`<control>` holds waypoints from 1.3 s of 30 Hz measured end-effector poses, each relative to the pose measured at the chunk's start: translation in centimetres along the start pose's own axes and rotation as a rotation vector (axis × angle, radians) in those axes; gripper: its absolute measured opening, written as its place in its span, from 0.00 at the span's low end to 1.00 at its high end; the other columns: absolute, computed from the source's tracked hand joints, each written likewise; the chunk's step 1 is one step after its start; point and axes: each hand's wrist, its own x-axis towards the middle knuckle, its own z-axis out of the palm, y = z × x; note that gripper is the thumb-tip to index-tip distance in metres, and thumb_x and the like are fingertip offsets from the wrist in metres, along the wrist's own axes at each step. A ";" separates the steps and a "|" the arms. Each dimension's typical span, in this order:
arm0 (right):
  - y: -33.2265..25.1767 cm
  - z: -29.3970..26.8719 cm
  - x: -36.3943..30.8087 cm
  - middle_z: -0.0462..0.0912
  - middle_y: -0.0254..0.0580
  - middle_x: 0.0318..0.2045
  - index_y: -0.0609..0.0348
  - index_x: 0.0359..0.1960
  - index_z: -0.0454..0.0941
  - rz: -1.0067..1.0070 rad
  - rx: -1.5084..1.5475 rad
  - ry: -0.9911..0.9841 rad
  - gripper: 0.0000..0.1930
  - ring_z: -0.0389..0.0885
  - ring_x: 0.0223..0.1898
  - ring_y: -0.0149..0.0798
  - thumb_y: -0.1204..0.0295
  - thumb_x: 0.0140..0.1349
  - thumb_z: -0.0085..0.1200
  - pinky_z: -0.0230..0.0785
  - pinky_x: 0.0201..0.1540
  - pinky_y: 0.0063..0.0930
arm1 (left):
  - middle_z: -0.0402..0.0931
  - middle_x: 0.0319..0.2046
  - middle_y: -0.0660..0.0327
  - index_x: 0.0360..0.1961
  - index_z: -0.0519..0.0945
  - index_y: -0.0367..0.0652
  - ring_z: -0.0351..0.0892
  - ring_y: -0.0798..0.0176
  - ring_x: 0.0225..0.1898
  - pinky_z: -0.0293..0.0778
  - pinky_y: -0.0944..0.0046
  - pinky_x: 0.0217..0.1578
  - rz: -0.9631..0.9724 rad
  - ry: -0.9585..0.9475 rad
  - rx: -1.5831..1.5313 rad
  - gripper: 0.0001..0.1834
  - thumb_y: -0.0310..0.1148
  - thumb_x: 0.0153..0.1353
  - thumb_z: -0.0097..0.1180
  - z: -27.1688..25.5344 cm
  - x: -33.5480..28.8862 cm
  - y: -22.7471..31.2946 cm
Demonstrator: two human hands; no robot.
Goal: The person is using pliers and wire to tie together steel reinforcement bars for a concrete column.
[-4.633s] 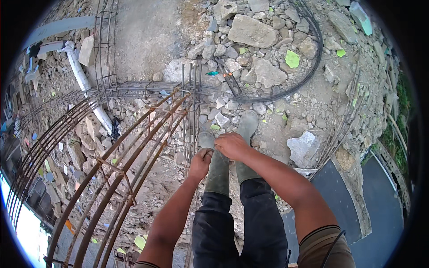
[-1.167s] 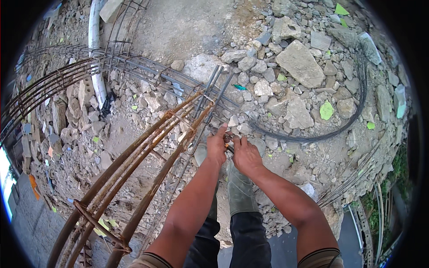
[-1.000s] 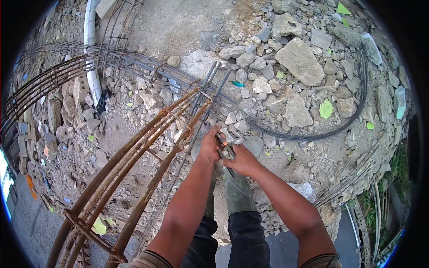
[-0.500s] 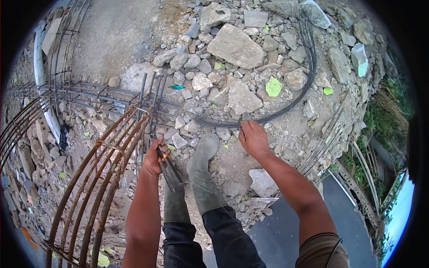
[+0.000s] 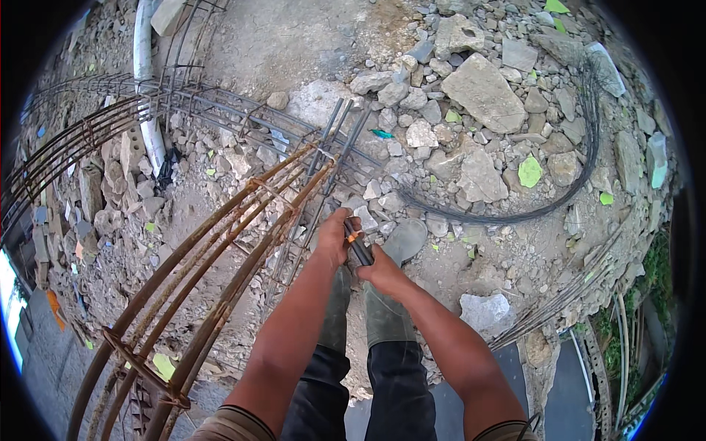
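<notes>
Pliers (image 5: 357, 245) now occupy us two-handed: left hand (image 5: 334, 238) curls around them, right hand (image 5: 383, 273), returned, touches handles (image 5: 364, 255), its grip unclear.

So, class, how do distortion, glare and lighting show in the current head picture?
Head view: rusty bars look bowed, probably partly from the fisheye; a white patch at the far left is overexposed; daylight seems soft, without hard shadows.

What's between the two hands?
In the head view, a slim, dark, orange-banded tool lies between the left hand and the right hand.
</notes>
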 end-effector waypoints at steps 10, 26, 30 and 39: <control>-1.7 -0.4 -1.5 0.84 0.50 0.42 0.62 0.43 0.75 0.170 0.706 -0.392 0.23 0.85 0.39 0.49 0.57 0.56 0.65 0.75 0.37 0.37 | 0.70 0.19 0.66 0.32 0.73 0.50 0.77 0.63 0.25 0.75 0.62 0.27 -0.150 -0.437 -0.372 0.12 0.42 0.59 0.62 -1.8 1.2 -0.3; -2.2 3.9 -0.2 0.74 0.30 0.22 0.52 0.34 0.77 0.267 1.021 -0.512 0.10 0.74 0.24 0.31 0.62 0.61 0.61 0.71 0.31 0.30 | 0.58 0.16 0.72 0.27 0.68 0.52 0.59 0.70 0.18 0.64 0.65 0.24 -0.196 -0.254 0.057 0.20 0.51 0.63 0.62 -2.5 -0.3 1.2; -2.3 7.5 0.9 0.71 0.31 0.18 0.52 0.25 0.73 0.276 0.885 -0.239 0.07 0.71 0.17 0.34 0.70 0.59 0.55 0.65 0.23 0.30 | 0.62 0.16 0.71 0.25 0.69 0.53 0.64 0.70 0.20 0.67 0.65 0.26 -0.251 -0.416 0.072 0.17 0.47 0.62 0.62 -4.5 1.3 1.4; 0.9 2.6 -6.2 0.76 0.60 0.46 0.62 0.52 0.65 -0.123 -0.348 0.702 0.26 0.78 0.48 0.62 0.70 0.53 0.59 0.71 0.49 0.51 | 0.78 0.32 0.61 0.40 0.77 0.43 0.78 0.65 0.34 0.75 0.58 0.35 -0.058 -0.298 0.099 0.13 0.38 0.60 0.62 3.3 -2.5 -3.0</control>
